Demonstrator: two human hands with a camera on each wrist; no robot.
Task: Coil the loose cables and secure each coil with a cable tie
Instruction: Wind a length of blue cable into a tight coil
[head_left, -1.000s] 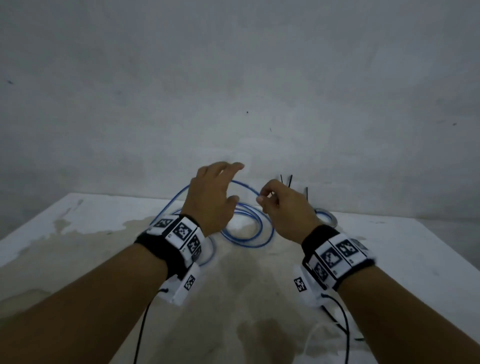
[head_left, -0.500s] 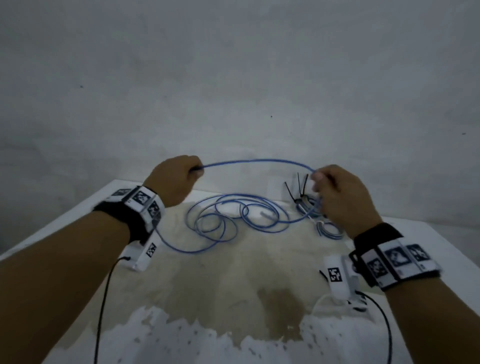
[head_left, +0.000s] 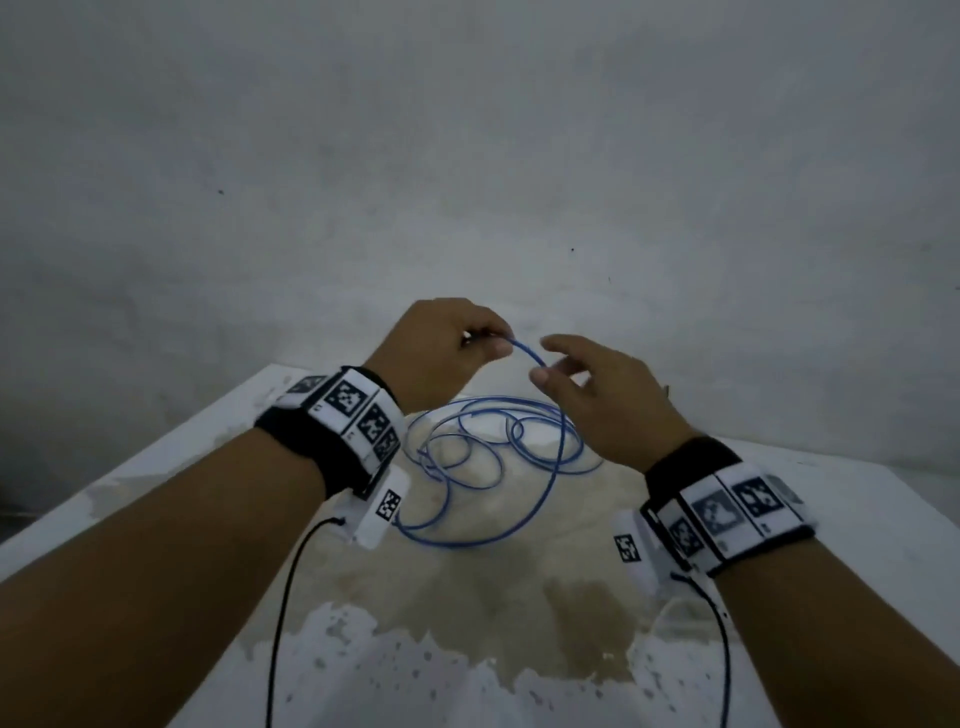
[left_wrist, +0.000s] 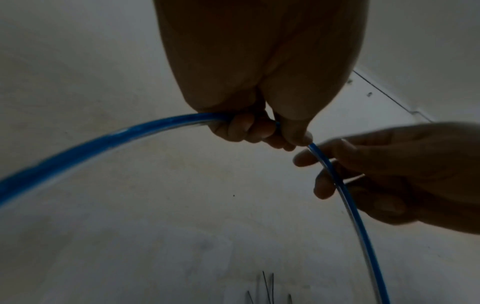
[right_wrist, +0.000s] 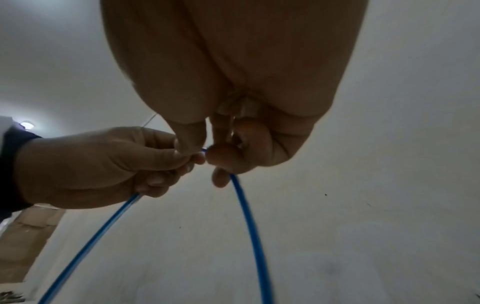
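A thin blue cable (head_left: 493, 441) lies in several loose loops on the white table (head_left: 156, 493). My left hand (head_left: 483, 340) is raised above the loops and grips the cable in curled fingers (left_wrist: 249, 127). One strand arcs down from it to the left in the left wrist view. My right hand (head_left: 543, 361) is just right of the left one, and the cable (right_wrist: 249, 222) runs down between its thumb and fingers in a light pinch. Black cable ties (left_wrist: 267, 288) lie on the table; in the head view my right hand hides most of them.
The table has a large brownish stain (head_left: 467, 597) in its middle and stands against a bare grey wall (head_left: 467, 156). Black wires (head_left: 280, 623) hang from both wrist bands towards me.
My hands were apart with a span of cable stretched between them. They have come together above the loops, and the span now hangs down as a loop.
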